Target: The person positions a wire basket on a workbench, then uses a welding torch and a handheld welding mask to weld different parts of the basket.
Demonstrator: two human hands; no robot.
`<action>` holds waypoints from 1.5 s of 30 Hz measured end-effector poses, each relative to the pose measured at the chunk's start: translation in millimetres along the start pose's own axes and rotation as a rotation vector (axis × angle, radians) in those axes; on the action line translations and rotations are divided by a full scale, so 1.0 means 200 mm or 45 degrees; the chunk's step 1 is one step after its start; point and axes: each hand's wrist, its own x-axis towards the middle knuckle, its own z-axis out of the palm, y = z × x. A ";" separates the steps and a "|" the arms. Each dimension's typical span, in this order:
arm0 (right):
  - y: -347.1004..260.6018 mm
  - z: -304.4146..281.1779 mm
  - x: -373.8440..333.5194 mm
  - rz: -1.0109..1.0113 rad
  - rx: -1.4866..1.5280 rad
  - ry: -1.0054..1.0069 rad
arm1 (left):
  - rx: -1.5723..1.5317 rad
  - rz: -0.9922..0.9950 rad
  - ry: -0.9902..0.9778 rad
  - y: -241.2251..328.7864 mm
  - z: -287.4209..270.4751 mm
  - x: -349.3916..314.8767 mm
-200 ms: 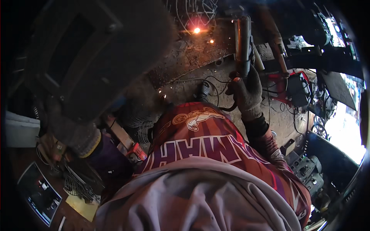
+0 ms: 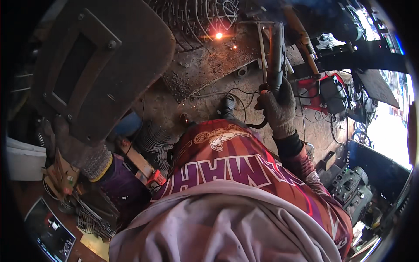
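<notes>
A dark hand-held welding shield with a rectangular window fills the upper left. My gloved left hand is closed at its lower edge, the fingers partly hidden in shadow. On the right, my gloved right hand wraps round the handle of a welding electrode holder, which points away from me. A black cable runs out below that hand. Ahead of the shield, a bent-wire metal frame rests on a dirty metal worktop. A bright orange-red spot glows at the frame's near edge, with a smaller glowing speck beside it.
Coiled wire lies on the floor at left, near a wooden piece. A red and black machine stands at right with cables around it. A grey metal engine-like part sits lower right. My shoe shows below the worktop.
The shield has shifted left, uncovering more of the wire frame and worktop. The picture is brighter overall. My right hand with the electrode holder has barely moved.
</notes>
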 end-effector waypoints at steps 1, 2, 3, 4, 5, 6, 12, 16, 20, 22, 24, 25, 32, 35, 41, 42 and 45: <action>0.00 0.00 -0.03 -0.010 -0.001 0.016 | -0.206 -0.165 -0.006 -0.01 0.00 0.00; 0.00 -0.01 -0.05 0.015 -0.008 0.026 | -0.275 -0.254 -0.060 -0.02 0.00 0.00; -0.01 -0.01 -0.08 0.040 -0.014 0.037 | -0.345 -0.319 -0.102 -0.03 0.01 0.01; -0.02 -0.01 -0.11 0.031 -0.019 0.055 | -0.429 -0.376 -0.130 -0.04 0.01 0.02; -0.03 -0.01 -0.14 0.042 -0.036 0.085 | -0.454 -0.397 -0.130 -0.05 0.02 0.02; -0.04 -0.02 -0.17 0.053 -0.054 0.113 | -0.459 -0.414 -0.123 -0.06 0.03 0.04; 0.00 -0.09 -0.29 0.031 -0.025 0.199 | -0.219 -0.435 -0.067 -0.15 0.11 0.03; 0.05 -0.17 -0.27 0.049 0.052 0.224 | 0.049 -0.394 -0.007 -0.21 0.23 -0.03; 0.04 -0.29 -0.22 0.098 0.114 0.192 | 0.383 -0.226 -0.187 -0.29 0.37 -0.12; 0.01 -0.39 -0.20 0.269 0.121 0.072 | 0.480 -0.289 0.028 -0.32 0.45 -0.19; 0.02 -0.48 -0.15 0.255 0.208 0.011 | 0.475 -0.307 0.022 -0.34 0.57 -0.25; 0.00 -0.52 -0.10 0.284 0.255 -0.105 | 0.452 -0.313 0.040 -0.35 0.62 -0.28; -0.03 -0.78 0.06 0.374 0.299 -0.219 | 0.496 -0.312 -0.002 -0.51 0.82 -0.39; -0.01 -0.85 0.10 0.245 -0.293 -0.246 | 0.580 -0.252 0.149 -0.58 0.77 -0.47; 0.08 -0.91 0.06 0.343 0.401 -0.333 | 0.570 -0.268 0.119 -0.61 0.86 -0.55; 0.08 -0.87 0.06 0.299 0.684 -0.319 | 0.576 -0.256 0.131 -0.59 0.85 -0.56; 0.02 -0.82 0.09 0.221 0.738 -0.380 | 0.557 -0.324 0.141 -0.53 0.79 -0.55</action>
